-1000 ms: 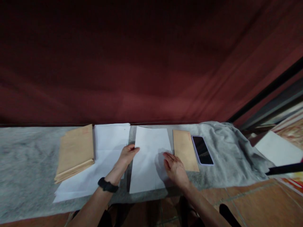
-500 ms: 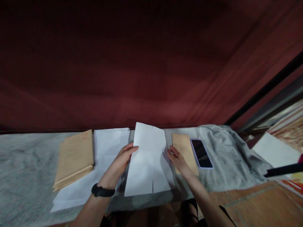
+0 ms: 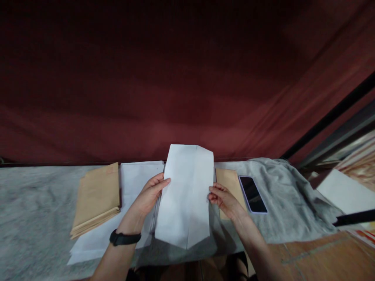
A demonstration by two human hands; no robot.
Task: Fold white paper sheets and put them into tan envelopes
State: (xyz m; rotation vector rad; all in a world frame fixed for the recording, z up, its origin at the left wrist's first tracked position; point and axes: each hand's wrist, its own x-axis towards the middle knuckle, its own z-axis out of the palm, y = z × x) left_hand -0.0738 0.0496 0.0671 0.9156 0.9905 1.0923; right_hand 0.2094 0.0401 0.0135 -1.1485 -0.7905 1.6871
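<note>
Taking the sheet (image 3: 187, 197) as the centre of the clock, with twelve pointing away from the person: the sheet is held up over the grey cloth-covered surface (image 3: 35, 210), bent along a lengthwise crease a little to the three o'clock side of its middle. The left hand (image 3: 152, 192) grips its edge at nine o'clock, thumb on the near face; a black band (image 3: 125, 238) circles that wrist. The right hand (image 3: 223, 198) pinches the opposite edge at three o'clock between thumb and fingers.

Beyond the left hand, towards nine, lie white papers (image 3: 140, 171), partly under a stack of brown envelopes (image 3: 98, 199). At three o'clock a single envelope (image 3: 233, 181) lies flat, partly hidden by the right hand and forearm. Just beside it, farther out at three, lies a phone (image 3: 253, 195), its screen dark. A red curtain (image 3: 175, 86) fills twelve o'clock.
</note>
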